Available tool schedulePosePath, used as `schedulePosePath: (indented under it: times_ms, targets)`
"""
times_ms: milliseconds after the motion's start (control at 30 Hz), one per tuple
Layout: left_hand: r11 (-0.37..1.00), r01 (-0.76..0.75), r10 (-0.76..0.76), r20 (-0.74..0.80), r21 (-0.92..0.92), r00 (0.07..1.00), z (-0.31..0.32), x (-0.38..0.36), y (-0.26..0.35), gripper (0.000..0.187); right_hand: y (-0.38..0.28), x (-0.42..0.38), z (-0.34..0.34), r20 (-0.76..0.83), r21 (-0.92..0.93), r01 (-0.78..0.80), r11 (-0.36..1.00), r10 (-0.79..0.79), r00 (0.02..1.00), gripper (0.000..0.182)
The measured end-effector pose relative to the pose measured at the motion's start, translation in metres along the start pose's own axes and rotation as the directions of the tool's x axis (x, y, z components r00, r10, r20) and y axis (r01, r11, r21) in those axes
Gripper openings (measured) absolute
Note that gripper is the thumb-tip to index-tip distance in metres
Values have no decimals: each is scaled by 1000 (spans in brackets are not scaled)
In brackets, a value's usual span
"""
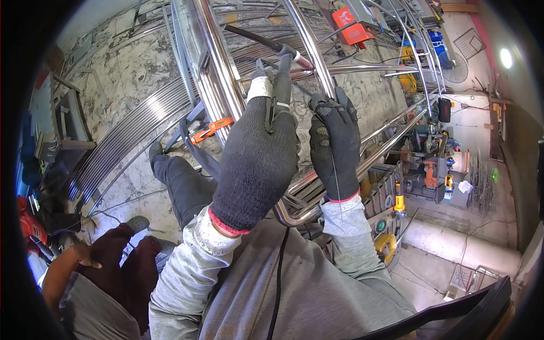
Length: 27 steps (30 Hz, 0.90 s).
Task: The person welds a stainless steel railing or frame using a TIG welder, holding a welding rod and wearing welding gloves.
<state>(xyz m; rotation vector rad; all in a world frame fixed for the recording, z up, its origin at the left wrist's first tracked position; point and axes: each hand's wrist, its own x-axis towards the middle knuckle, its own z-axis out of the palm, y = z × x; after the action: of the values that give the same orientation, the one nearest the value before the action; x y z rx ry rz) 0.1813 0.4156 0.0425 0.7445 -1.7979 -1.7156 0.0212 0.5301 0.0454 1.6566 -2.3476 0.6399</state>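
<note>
My left hand (258,164), in a black knit glove with white tape on a finger, is closed around a TIG welding torch (285,63). The torch has a long black back cap and a pinkish cup, which points at an upright shiny metal tube (310,42). My right hand (334,141), in a worn dark glove, is closed beside the lower end of that tube. A thin filler rod (336,184) runs down from its fingers over the glove. Left of my left hand, an orange clamp (211,130) sits against thicker polished tubes (218,85).
Curved metal bars (136,133) lie on the stained floor at left. Another person's hand (84,256) and dark trousers show at lower left. A red-orange box (351,25) stands at the back. Power tools (433,173) and a yellow-black tool (399,198) are at right.
</note>
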Motion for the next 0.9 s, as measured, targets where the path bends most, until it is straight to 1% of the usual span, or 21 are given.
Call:
schedulePosePath:
  times_ms: [33, 67, 100, 133, 167, 200, 267, 300, 367, 400, 467, 500, 567, 600, 667, 700, 767, 800, 833, 867, 900]
  targets:
    - [954, -172, 189, -44, 246, 981, 1, 2, -7, 19, 0, 0, 0, 2, -10, 5, 1000, -5, 1000, 34]
    - [820, -312, 375, -39, 481, 926, 1, 2, -10, 21, 1, -2, 2, 3, -10, 3, 1000, -3, 1000, 34]
    - [980, -94, 110, -82, 176, 991, 4, -1, -10, 22, 3, -3, 4, -37, -40, 50, 998, -52, 998, 32]
    - [977, 156, -163, -35, -147, 986, 5, -4, -5, 23, 7, -6, 7, -76, -71, 96, 993, -102, 992, 30]
    - [985, 68, -79, -65, -156, 995, 6, -6, -11, 28, 10, -8, 12, -135, -74, 133, 988, -142, 981, 28]
    - [985, 68, -79, -64, -156, 995, 9, -6, -14, 28, 13, -9, 12, -135, -75, 131, 989, -140, 981, 28]
    - [991, -30, 8, -159, -132, 987, 13, -3, -16, 26, 14, -10, 11, -101, -84, 142, 986, -150, 983, 28]
    - [991, -29, 7, -158, -132, 987, 11, -3, -14, 26, 13, -10, 10, -100, -85, 140, 986, -149, 984, 28]
    - [968, 155, -163, -24, -196, 986, 3, -1, -2, 25, 10, -10, 8, -72, -43, 85, 995, -88, 994, 29]
    - [968, 156, -163, -22, -196, 986, 4, -1, -3, 25, 8, -8, 6, -72, -44, 83, 996, -86, 994, 29]
    - [986, 72, -83, -63, -151, 995, 5, -1, -7, 24, 5, -4, 5, -69, -41, 112, 993, -115, 991, 31]
    - [986, 73, -83, -62, -151, 995, 4, -1, -5, 24, 6, -3, 6, -69, -42, 111, 993, -114, 991, 31]
    - [971, 136, -144, -24, -198, 989, 2, 0, -1, 23, 9, -2, 7, -82, -62, 152, 986, -157, 984, 32]
    - [971, 136, -143, -23, -198, 989, 3, 0, -2, 23, 9, -2, 7, -82, -63, 152, 986, -157, 984, 32]
    - [987, 117, -123, -43, -112, 992, 5, 0, -7, 22, 9, -1, 8, -98, -38, 154, 987, -157, 983, 38]
    - [987, 117, -123, -42, -113, 992, 5, -1, -9, 22, 9, -2, 8, -98, -39, 154, 987, -157, 983, 38]
    - [987, -69, 76, -46, 145, 996, 4, -3, -14, 21, 8, -6, 7, -70, -90, 130, 987, -136, 988, 31]
    - [987, -69, 76, -45, 145, 996, 4, -3, -16, 21, 9, -8, 8, -71, -90, 129, 988, -136, 988, 31]
    - [929, -219, 249, -67, 297, 966, 4, -2, -19, 21, 10, -11, 10, -96, -82, 128, 988, -136, 986, 30]
    - [826, -349, 416, -62, 443, 907, 3, -1, -21, 21, 11, -13, 12, -121, -74, 127, 989, -136, 983, 30]
    - [826, -349, 416, -61, 443, 907, 1, -1, -21, 21, 11, -15, 12, -121, -74, 126, 989, -135, 983, 30]
